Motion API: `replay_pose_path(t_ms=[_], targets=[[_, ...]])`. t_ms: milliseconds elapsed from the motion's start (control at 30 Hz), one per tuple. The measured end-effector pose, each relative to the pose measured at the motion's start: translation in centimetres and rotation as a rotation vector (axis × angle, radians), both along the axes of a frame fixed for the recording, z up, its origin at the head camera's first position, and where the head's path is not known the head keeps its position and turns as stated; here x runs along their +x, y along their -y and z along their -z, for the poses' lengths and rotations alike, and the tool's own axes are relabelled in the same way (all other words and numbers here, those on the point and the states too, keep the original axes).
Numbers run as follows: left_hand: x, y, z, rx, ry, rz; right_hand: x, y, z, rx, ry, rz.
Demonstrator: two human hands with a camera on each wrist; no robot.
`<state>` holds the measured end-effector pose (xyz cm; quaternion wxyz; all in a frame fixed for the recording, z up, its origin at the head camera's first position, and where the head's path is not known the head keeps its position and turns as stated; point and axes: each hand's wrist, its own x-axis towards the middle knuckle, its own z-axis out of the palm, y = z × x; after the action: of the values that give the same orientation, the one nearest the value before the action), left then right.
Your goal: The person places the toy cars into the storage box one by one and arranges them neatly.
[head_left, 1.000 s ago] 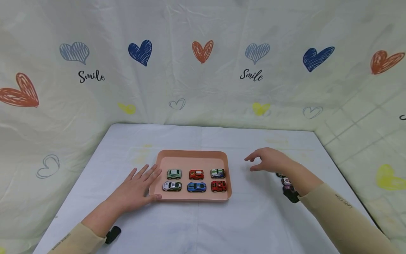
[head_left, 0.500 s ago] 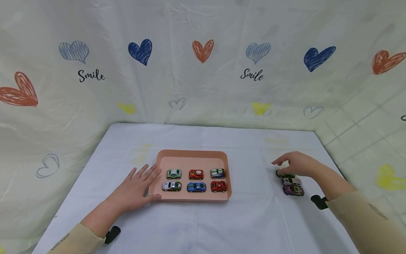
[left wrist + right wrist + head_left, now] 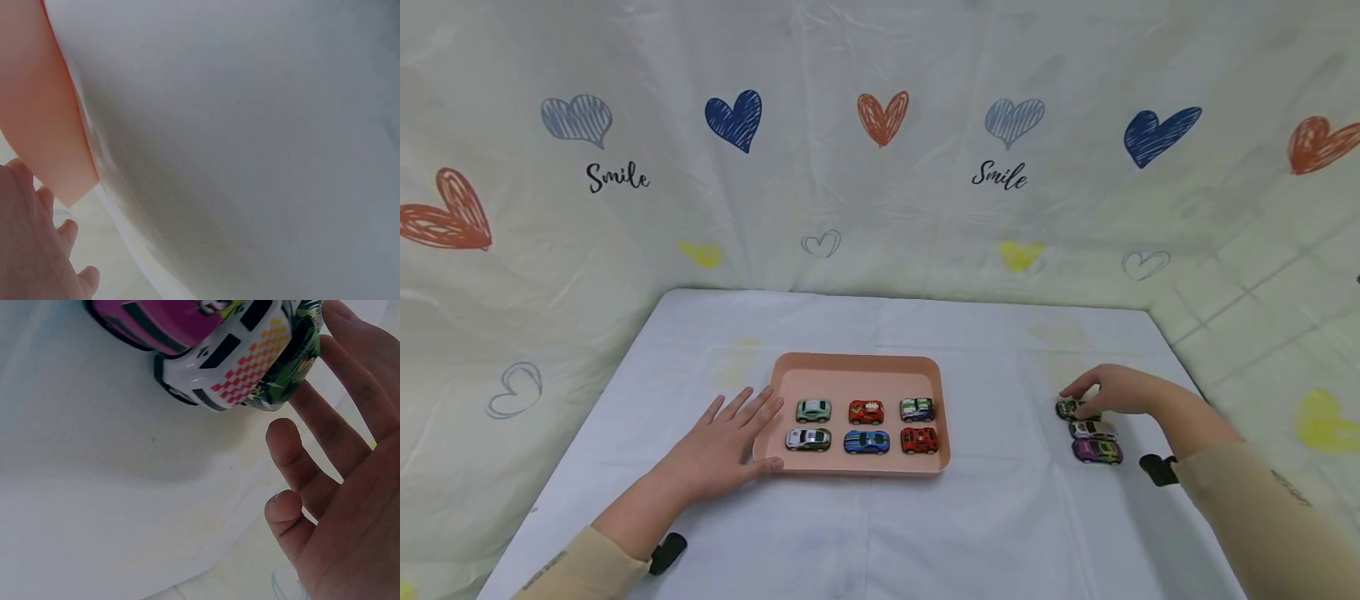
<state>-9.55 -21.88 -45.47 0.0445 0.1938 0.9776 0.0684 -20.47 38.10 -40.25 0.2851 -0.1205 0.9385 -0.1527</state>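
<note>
Flat and with fingers spread, my left hand [image 3: 722, 442] rests against the left edge of a pink tray [image 3: 857, 364]. On the right of the table, my right hand [image 3: 1123, 389] has its thumb and forefinger around a dark green toy car [image 3: 290, 369], which the hand partly covers in the head view. A white toy car [image 3: 237, 356] with a red and yellow checked pattern stands right beside the green one. Nearest the front in that row is a purple toy car [image 3: 1097, 452]. The left wrist view shows the tray's side wall [image 3: 44, 112] beside the left fingers.
Several toy cars sit in two rows in the tray, among them a blue car [image 3: 867, 442] and a red car [image 3: 919, 440]. White cloth [image 3: 985, 517] covers the table, and a curtain printed with hearts [image 3: 925, 217] hangs behind it.
My right hand has moved right from beside the tray and down to the green car, and its fingers have closed in around it. The left hand and the tray stay in place.
</note>
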Motion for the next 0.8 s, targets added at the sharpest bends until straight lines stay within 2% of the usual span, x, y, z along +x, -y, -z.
replay_pose_path(t_ms=[200,533,800], targets=[[0.01,-0.1,-0.17,0.003,0.001,0.006,-0.17,-0.46,0.37,-0.02,0.017,0.009],[0.08,-0.19,-0.26,-0.007,0.008,0.006,-0.33,-0.78,0.75,0.008,0.026,0.023],[0.02,-0.11,-0.09,-0.012,0.005,0.008,-0.35,-0.78,1.09,-0.003,0.01,0.027]])
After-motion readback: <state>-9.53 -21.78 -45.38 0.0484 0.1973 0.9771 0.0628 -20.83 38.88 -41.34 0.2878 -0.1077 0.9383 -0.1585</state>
